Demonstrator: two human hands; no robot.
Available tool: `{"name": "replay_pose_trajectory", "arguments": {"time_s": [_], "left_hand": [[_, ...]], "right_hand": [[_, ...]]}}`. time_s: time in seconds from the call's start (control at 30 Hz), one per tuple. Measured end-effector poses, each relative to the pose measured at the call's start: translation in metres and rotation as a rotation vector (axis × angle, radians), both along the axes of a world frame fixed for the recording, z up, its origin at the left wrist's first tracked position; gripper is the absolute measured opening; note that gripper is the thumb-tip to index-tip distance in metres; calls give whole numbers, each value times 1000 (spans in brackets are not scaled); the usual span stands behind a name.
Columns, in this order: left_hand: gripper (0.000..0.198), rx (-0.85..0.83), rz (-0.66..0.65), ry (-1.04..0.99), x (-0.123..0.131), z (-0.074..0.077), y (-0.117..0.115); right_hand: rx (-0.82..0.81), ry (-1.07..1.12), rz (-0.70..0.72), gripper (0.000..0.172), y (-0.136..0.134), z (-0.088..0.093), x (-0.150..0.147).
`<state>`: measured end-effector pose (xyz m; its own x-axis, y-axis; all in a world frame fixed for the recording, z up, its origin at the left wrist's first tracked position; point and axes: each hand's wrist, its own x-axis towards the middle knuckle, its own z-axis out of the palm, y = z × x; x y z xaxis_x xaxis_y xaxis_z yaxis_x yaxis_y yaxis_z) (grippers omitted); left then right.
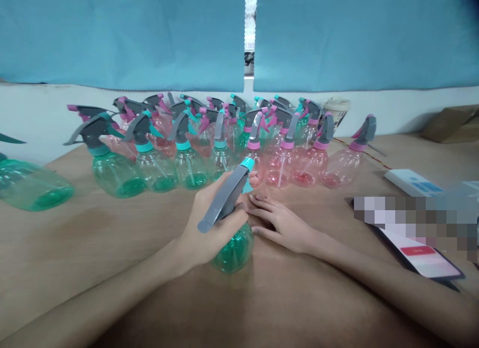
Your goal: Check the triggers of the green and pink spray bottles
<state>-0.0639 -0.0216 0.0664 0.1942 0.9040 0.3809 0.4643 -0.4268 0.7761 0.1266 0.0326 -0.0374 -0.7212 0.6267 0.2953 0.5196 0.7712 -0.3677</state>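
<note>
My left hand (213, 225) is wrapped round the neck of a green spray bottle (234, 250) with a grey trigger head and a turquoise nozzle. The bottle stands in front of me on the table, its nozzle pointing away to the right. Just right of it, my right hand (282, 223) rests low over the tabletop with its fingers stretched out. Its fingertips reach close to the bottle; whether they touch it I cannot tell. Behind both hands stands a row of clear green spray bottles (160, 171) and pink spray bottles (310, 166).
More spray bottles crowd behind the front row. Another green bottle (35, 185) is at the far left. On the right lie a phone (430, 263) and a white device (413, 182) with a wire. A paper cup (336, 111) and a brown box (452, 123) stand at the back.
</note>
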Motion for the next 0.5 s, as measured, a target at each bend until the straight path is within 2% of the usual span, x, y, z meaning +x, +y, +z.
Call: {"name": "replay_pose_trajectory", "arguments": {"time_s": [0.23,0.4,0.5], "left_hand": [[33,-25,-18,-21,0,0,0],[21,-16,2,45,-3,4,1],[15,9,-47,57,-5,6,0]], "right_hand": [[2,-32,-11,58,0,1,0],[-2,-12,-7,57,0,0,0],[-9,-1,-3,56,1,0,1]]}}
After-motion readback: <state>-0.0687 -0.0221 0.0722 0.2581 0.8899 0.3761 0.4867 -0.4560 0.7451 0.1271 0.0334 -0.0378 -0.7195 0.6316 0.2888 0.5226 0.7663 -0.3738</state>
